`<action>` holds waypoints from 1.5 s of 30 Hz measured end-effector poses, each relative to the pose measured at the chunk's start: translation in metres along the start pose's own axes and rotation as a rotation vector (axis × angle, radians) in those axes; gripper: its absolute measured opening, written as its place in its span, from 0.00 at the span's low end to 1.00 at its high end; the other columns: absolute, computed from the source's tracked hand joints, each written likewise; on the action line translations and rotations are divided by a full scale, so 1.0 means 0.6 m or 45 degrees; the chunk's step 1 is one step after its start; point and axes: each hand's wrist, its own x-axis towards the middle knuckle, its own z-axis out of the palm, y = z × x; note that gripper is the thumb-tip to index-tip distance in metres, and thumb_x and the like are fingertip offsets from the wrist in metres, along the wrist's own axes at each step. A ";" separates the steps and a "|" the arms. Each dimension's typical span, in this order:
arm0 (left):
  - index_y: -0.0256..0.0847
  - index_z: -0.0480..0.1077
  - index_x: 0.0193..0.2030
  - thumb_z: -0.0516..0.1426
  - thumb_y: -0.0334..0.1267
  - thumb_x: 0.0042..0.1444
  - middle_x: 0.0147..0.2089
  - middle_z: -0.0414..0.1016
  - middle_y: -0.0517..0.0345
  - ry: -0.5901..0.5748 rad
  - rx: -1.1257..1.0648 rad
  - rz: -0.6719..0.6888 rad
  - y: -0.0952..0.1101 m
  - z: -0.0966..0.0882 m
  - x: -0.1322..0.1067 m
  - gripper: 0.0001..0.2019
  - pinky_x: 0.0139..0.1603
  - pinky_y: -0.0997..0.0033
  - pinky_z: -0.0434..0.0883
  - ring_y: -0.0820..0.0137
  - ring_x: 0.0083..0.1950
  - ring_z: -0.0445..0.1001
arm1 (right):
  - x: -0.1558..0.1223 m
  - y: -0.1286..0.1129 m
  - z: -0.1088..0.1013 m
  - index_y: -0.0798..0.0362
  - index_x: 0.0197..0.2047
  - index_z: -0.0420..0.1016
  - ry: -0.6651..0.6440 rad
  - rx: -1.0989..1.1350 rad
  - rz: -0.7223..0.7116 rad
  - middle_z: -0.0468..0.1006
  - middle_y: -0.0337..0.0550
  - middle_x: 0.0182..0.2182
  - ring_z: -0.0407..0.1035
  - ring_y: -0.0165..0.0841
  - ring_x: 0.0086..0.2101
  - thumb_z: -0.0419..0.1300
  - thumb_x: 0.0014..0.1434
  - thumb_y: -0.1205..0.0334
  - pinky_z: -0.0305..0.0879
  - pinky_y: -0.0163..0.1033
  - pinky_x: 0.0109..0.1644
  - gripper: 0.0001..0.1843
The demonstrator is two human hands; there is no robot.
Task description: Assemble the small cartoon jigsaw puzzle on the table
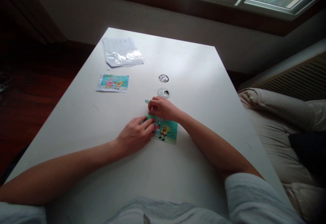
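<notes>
A small cartoon jigsaw puzzle (166,131) lies on the white table (193,64) in front of me. My left hand (136,135) rests on the puzzle's left edge, fingers curled and pressing down on it. My right hand (161,107) sits at the puzzle's top edge, fingers pinched together near a small teal puzzle piece (147,101) that pokes out beside the fingertips. Whether the fingers hold that piece I cannot make out.
A printed reference picture (112,82) of the same cartoon lies to the far left. Behind it sit a paper sheet and a clear plastic bag (122,54). Two round cable holes (163,92) mark the table's middle. A cushioned seat (285,122) stands to the right, under a window.
</notes>
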 end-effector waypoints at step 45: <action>0.40 0.71 0.47 0.52 0.33 0.66 0.54 0.76 0.47 0.019 -0.041 0.006 0.002 -0.001 0.000 0.07 0.54 0.55 0.72 0.56 0.60 0.71 | 0.008 0.003 0.006 0.54 0.39 0.81 0.055 0.401 -0.023 0.77 0.43 0.37 0.68 0.28 0.33 0.57 0.64 0.65 0.63 0.34 0.39 0.10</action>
